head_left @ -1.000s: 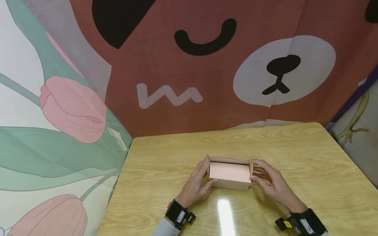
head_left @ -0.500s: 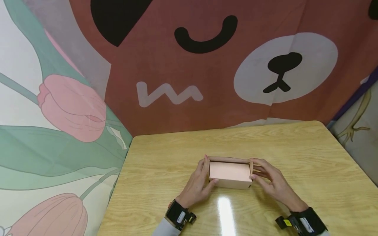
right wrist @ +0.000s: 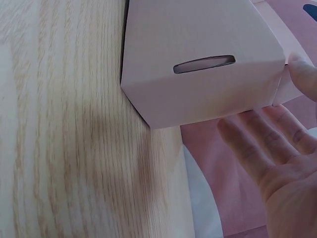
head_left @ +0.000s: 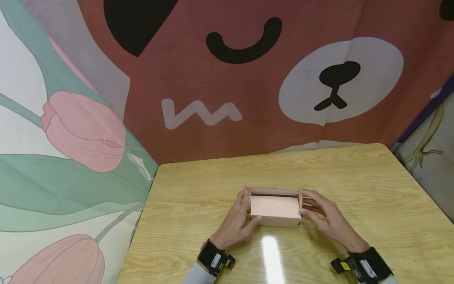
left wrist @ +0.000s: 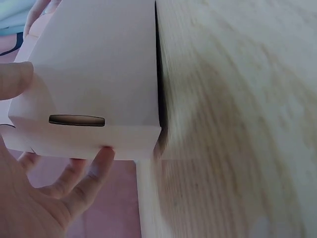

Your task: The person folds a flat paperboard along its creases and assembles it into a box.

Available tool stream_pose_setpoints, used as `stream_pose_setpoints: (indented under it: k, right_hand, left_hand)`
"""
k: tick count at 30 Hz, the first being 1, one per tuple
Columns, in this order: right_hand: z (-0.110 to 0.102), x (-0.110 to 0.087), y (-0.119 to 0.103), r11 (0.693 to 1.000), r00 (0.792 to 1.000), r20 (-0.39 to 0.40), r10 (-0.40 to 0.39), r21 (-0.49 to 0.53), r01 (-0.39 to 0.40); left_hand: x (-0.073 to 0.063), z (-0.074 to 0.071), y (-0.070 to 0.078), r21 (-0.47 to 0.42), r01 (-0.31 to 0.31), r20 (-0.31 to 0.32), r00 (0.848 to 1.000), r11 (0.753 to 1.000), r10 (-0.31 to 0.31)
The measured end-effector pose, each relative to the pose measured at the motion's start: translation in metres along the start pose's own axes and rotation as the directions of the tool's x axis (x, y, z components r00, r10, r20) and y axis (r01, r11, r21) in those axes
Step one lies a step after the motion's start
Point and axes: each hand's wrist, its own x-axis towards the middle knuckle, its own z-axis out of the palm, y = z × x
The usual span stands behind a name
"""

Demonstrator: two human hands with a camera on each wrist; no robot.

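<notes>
A small pale pink paper box point(head_left: 274, 207) stands on the wooden table point(head_left: 354, 177), near its front middle. My left hand point(head_left: 237, 221) holds the box's left end, thumb on the near face and fingers up the end. My right hand point(head_left: 324, 219) holds the right end the same way, fingers along a side flap. In the left wrist view the box point(left wrist: 94, 74) shows a narrow slot point(left wrist: 77, 120), with my thumb point(left wrist: 15, 79) and a fingertip point(left wrist: 105, 153) touching it. In the right wrist view the box point(right wrist: 198, 39) has a matching slot point(right wrist: 204, 64); my fingers point(right wrist: 257, 148) lie stretched beside it.
Printed cloth backdrops hang close behind and to the left of the table: a brown bear face point(head_left: 319, 79) and pink tulips point(head_left: 83, 130). The table's left edge point(head_left: 142, 221) and rounded far right corner point(head_left: 384, 148) are in view. Black bands sit on both wrists.
Both hands and the box stay where they were. Only the head view has drifted slightly.
</notes>
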Motion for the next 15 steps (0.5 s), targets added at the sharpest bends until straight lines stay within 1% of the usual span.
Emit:
stream_pose_setpoints:
  k: [4, 8, 12, 15]
  right_hand:
    - [-0.0002, 0.0013, -0.002, 1.0, 1.0, 0.006, -0.012, 0.013, 0.012]
    - [-0.001, 0.0018, -0.005, 0.999, 1.0, 0.023, 0.012, 0.029, -0.013]
    - [-0.0011, 0.0015, -0.0056, 0.999, 0.999, 0.031, 0.019, 0.033, -0.02]
    - [0.0002, 0.001, -0.0049, 0.999, 1.0, 0.027, -0.002, 0.036, 0.001]
  left_hand:
    - [-0.0015, -0.0003, -0.0013, -0.026, 0.03, 0.012, 0.999, 0.999, -0.029]
    - [-0.0039, 0.0026, -0.0047, -0.041, 0.035, 0.002, 0.999, 0.999, -0.035]
    - [-0.0056, 0.0057, -0.0078, -0.035, -0.012, -0.031, 0.999, 0.999, 0.011]
    - [-0.0064, 0.0066, -0.0094, -0.036, -0.055, -0.055, 0.997, 0.998, 0.053]
